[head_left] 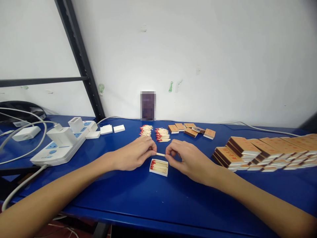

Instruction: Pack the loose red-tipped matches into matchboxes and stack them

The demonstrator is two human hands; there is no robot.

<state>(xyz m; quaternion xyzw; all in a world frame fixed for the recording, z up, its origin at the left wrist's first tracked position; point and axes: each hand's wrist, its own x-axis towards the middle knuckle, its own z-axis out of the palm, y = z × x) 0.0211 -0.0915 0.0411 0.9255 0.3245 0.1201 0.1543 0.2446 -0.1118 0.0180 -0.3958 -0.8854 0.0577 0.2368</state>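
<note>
My left hand (135,153) and my right hand (187,158) meet over the blue table (148,195), both pinching a small bundle of matches (160,154) held level between the fingertips. Just below it lies an open white matchbox tray (158,167) filled with red-tipped matches. Behind my hands lie two loose piles of matches (156,133).
Several closed matchboxes (192,130) lie behind the piles, and rows of stacked matchboxes (262,150) fill the right side. A white power strip (56,148) with chargers and cables sits on the left. A black shelf post (79,59) leans against the white wall.
</note>
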